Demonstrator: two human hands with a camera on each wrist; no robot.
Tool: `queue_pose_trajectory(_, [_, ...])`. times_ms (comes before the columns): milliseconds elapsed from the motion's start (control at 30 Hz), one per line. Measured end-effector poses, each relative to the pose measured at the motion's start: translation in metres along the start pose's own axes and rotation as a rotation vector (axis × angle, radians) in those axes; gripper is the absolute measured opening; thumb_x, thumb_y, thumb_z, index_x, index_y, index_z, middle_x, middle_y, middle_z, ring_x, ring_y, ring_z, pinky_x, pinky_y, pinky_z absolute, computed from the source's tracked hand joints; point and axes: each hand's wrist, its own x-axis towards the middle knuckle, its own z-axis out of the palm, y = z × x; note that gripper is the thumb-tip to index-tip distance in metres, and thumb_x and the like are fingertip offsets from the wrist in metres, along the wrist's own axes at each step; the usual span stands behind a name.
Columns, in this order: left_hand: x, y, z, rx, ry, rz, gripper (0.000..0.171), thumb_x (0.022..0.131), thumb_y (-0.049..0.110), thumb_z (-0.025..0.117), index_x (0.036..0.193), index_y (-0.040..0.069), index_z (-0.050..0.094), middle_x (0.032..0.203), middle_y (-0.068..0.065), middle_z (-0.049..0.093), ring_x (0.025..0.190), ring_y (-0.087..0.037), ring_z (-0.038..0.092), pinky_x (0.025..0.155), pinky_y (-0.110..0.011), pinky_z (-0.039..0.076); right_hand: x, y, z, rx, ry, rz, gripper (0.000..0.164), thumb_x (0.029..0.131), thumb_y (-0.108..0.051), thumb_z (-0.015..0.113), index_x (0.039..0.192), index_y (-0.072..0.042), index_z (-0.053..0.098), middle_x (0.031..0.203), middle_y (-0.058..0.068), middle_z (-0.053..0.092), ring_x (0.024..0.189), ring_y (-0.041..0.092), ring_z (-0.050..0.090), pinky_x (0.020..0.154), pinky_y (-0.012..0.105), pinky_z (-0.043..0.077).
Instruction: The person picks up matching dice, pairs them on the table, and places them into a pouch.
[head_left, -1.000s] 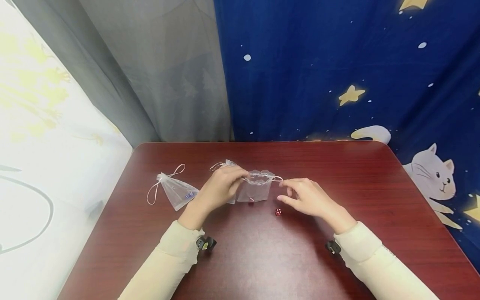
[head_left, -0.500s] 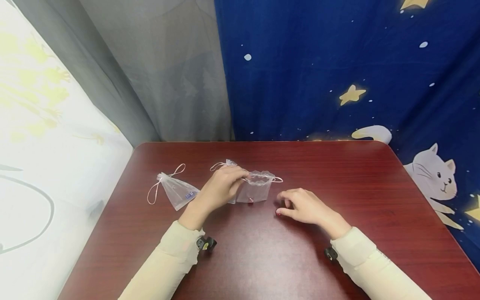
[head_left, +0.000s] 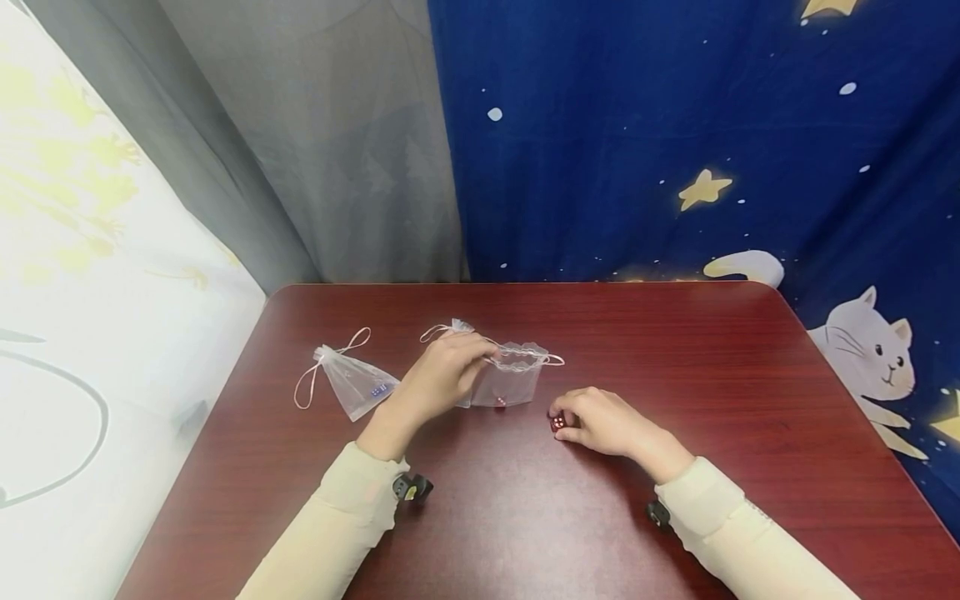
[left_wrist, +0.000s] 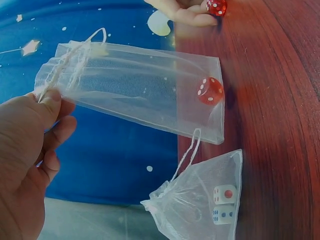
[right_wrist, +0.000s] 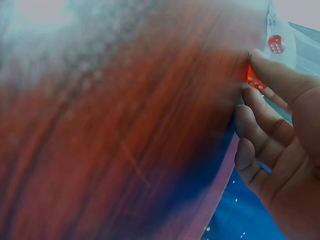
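Observation:
A sheer white drawstring bag (head_left: 517, 387) stands with its mouth spread, one red die (left_wrist: 210, 91) at its bottom. My left hand (head_left: 442, 371) pinches the bag's gathered rim and cord between thumb and fingers. To the right of the bag, my right hand (head_left: 607, 421) holds a second red die (head_left: 557, 423) between thumb and forefinger, low at the tabletop. In the right wrist view this red die (right_wrist: 255, 79) shows between the fingertips, the other fingers loosely bent. Whether it touches the table is unclear.
At left lies a drawn-up sheer bag (head_left: 348, 383) with blue dice (head_left: 380, 390) inside. Another closed bag (left_wrist: 185, 205), holding white dice (left_wrist: 223, 215), lies beside the left hand, mostly hidden in the head view. Curtains hang behind the dark red wooden table (head_left: 480, 517).
My right hand has left the bag's cord loop, moved down toward me, and taken the loose red die between thumb and forefinger. The left hand stays at the bag's rim.

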Motion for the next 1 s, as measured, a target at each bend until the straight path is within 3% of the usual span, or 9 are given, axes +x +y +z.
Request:
queue_pose_trajectory(233, [0.0, 0.0, 0.0, -0.006, 0.0, 0.0, 0.018, 0.088, -0.008, 0.069, 0.1, 0.004, 0.075, 0.096, -0.006, 0.075, 0.094, -0.022, 0.07, 0.094, -0.036, 0.053, 0.0, 0.0, -0.004, 0.012, 0.021, -0.014, 0.014, 0.086, -0.02, 0.081, 0.097, -0.017, 0.072, 0.074, -0.016, 0.053, 0.067, 0.001, 0.051, 0.063, 0.027, 0.046])
queue_pose_trajectory(633, [-0.002, -0.001, -0.002, 0.013, 0.005, -0.01, 0.019, 0.087, -0.008, 0.07, 0.1, 0.004, 0.075, 0.097, -0.005, 0.075, 0.094, -0.022, 0.07, 0.094, -0.038, 0.053, 0.007, -0.004, -0.056, -0.012, 0.152, -0.036, 0.017, 0.089, -0.018, 0.079, 0.104, -0.012, 0.073, 0.076, -0.015, 0.056, 0.065, 0.004, 0.054, 0.062, 0.026, 0.048])
queue_pose_trajectory(1000, [-0.004, -0.002, -0.002, -0.002, 0.016, 0.002, 0.018, 0.087, -0.008, 0.071, 0.098, 0.005, 0.075, 0.096, -0.005, 0.075, 0.094, -0.022, 0.07, 0.094, -0.041, 0.053, 0.009, -0.01, -0.077, -0.014, 0.204, -0.029, 0.019, 0.089, -0.018, 0.079, 0.106, -0.011, 0.073, 0.077, -0.012, 0.058, 0.067, 0.004, 0.054, 0.063, 0.027, 0.048])
